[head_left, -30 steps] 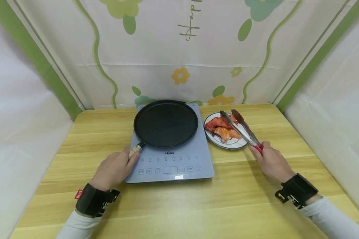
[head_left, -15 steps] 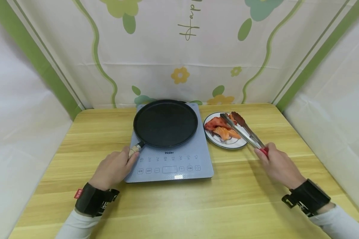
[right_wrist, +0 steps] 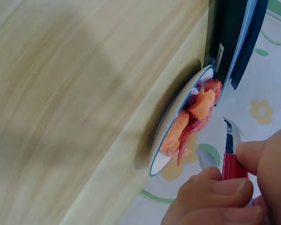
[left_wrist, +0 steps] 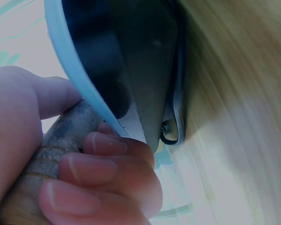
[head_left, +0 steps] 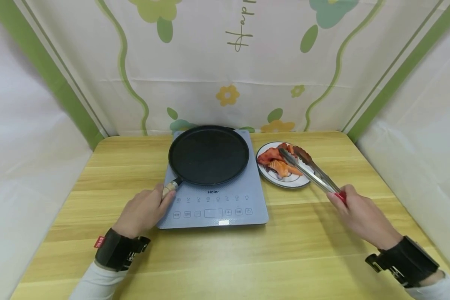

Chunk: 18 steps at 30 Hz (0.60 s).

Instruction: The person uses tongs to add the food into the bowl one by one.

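The left hand (head_left: 140, 210) grips the pale handle (head_left: 169, 188) of a flat black frying pan (head_left: 208, 155). Its fingers (left_wrist: 91, 169) curl round that handle in the left wrist view. The pan sits on a grey induction cooktop (head_left: 260, 204). At the right, the right hand (head_left: 365, 216) holds metal tongs (head_left: 318, 180) by their red grip (right_wrist: 232, 167). Their spread tips overlap the food on a white, dark-rimmed plate (head_left: 271, 178) in the head view. On it lie red meat (head_left: 268, 156) and orange, salmon-like slices (head_left: 279, 168); nothing shows pinched between the tips.
A wooden table (head_left: 217, 266) carries everything. The plate stands close to the cooktop's right side. Behind the table hangs a flowered white cloth (head_left: 195, 62), with white cloth walls at both sides.
The right hand has moved right and toward the person, drawing the tongs back; their tips have come lower over the food. The left hand and pan stay put.
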{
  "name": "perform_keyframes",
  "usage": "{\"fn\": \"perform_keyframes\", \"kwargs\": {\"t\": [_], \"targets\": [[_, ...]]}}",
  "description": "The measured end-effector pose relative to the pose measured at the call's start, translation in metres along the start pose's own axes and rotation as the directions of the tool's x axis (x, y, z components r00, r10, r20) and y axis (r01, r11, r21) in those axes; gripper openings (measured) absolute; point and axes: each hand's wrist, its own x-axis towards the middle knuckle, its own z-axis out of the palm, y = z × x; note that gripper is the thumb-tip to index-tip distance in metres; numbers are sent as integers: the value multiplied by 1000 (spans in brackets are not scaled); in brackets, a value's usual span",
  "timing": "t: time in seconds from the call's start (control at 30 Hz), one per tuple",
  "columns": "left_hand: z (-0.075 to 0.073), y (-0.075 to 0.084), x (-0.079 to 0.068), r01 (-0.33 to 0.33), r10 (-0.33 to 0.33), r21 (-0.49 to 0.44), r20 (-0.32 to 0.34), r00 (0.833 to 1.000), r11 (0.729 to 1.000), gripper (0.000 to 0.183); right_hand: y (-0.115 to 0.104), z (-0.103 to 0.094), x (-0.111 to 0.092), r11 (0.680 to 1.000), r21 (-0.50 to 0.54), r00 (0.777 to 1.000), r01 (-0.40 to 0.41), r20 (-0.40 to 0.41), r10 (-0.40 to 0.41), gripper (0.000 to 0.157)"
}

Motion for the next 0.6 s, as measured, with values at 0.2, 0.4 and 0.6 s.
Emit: {"fn": "perform_keyframes", "kwargs": {"t": [0.2,0.4,0.6], "targets": [[1,-1,0,-1,1,-7,-2,1000,1000,40,-5,-5,-7,1000,-7,1000,0,21,0,35],[1,-1,0,-3,3,-7,-3,1000,1000,41,-10,-6,-16,1000,-13,998,8,57,-8,34],[1,-1,0,-4,4,-7,-3,1000,1000,41,-14,-6,-21,1000,-20,996,18,86,-17,34]]}}
